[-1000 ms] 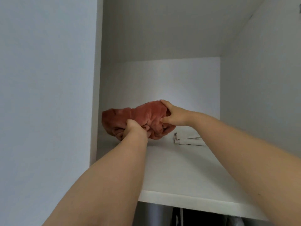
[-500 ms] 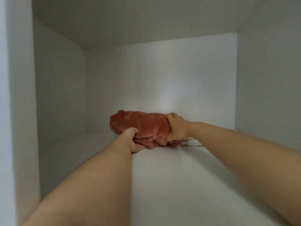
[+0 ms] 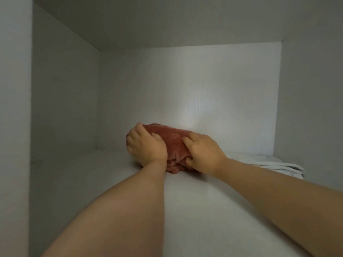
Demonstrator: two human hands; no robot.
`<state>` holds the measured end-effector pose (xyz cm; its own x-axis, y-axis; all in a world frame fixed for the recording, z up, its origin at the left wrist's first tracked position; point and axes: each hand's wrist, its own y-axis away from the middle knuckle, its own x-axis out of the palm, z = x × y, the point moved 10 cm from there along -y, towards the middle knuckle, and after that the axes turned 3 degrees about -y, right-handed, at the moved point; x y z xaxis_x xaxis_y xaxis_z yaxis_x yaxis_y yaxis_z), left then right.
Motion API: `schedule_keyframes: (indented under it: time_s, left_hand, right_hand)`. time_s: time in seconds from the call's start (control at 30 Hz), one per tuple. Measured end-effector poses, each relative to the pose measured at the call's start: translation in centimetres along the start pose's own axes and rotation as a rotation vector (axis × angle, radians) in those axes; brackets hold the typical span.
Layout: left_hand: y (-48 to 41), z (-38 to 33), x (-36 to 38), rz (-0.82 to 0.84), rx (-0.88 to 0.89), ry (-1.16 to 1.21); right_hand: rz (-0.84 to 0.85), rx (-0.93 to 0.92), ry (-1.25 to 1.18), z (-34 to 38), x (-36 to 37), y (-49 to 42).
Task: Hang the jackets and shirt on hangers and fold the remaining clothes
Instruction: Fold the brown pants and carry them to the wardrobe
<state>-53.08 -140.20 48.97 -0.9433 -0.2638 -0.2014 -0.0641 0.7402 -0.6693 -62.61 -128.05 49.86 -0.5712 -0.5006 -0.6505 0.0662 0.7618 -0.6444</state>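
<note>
Garment (image 3: 176, 142), rust-red, gripped by left hand (image 3: 147, 147) and right hand (image 3: 203, 154)

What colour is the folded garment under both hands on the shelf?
The folded garment is plain rust red, best seen in the head view.

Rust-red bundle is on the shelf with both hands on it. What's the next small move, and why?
Probably release and draw both hands back. The folded rust-red garment lies on the shelf near the back wall, beside the folded white cloth; the left hand and right hand only cup it.
</note>
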Motion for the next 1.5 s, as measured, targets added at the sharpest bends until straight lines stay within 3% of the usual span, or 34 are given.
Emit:
schedule_keyframes:
  time_s: [0.07,0.13,0.23,0.3,0.43,0.53,0.57,0.63,0.7,0.73,0.8,0.93,1.17,1.33,1.5]
  left_hand:
    - [1.0,-2.1,3.2,0.22,0.16,-0.104]
    - [2.1,-0.7,8.0,0.566,0.12,-0.189]
    - [1.3,3.1,10.4,0.702,-0.047,-0.208]
    - [0.7,4.4,10.4,0.698,-0.116,-0.212]
    - [0.0,2.3,7.0,0.518,-0.023,-0.145]
    - [-0.1,0.9,3.7,0.337,0.027,-0.108]
    - [-0.2,-0.2,2.7,0.249,0.105,-0.123]
    - [0.3,-2.8,1.8,0.135,0.32,-0.135]
    - [1.3,-3.5,4.5,0.32,0.445,-0.193]
    - [1.9,-2.7,6.4,0.473,0.424,-0.237]
    - [2.6,-0.7,8.5,0.673,0.333,-0.293]
    - [2.0,-1.0,7.5,0.578,0.342,-0.331]
    - [1.1,-4.3,5.7,0.441,0.537,-0.409]
    - [-0.4,-5.9,2.6,0.353,0.608,-0.629]
    - [1.9,-7.7,-1.5,0.363,0.546,-0.68]
  right_hand:
    - [-0.056,-0.06,0.036,0.3,-0.4,0.0]
    - [0.022,-0.075,0.047,-0.2,0.6,0.4]
    - [0.283,0.087,0.017,-3.9,3.0,2.2]
    - [0.265,0.104,-0.007,-5.3,2.8,2.8]
    - [-0.125,0.017,-0.1,-4.7,-1.5,1.3]
    - [-0.284,0.178,-0.214,-5.2,-3.5,0.5]
    - [-0.26,0.2,-0.229,-5.1,-3.1,0.4]
    - [0.018,0.168,-0.187,-4.3,0.8,0.5]
    - [0.364,0.204,-0.193,-4.7,5.5,2.0]
    - [0.437,0.225,-0.201,-5.1,6.2,2.6]
    - [0.368,0.231,-0.235,-5.6,5.1,2.4]
    - [0.216,0.209,-0.222,-4.8,2.8,1.1]
    - [0.306,0.186,-0.077,-3.2,2.8,0.5]
    - [0.36,0.208,0.032,-3.6,1.1,-0.2]
    - [0.306,0.241,0.061,-3.7,-4.1,0.0]
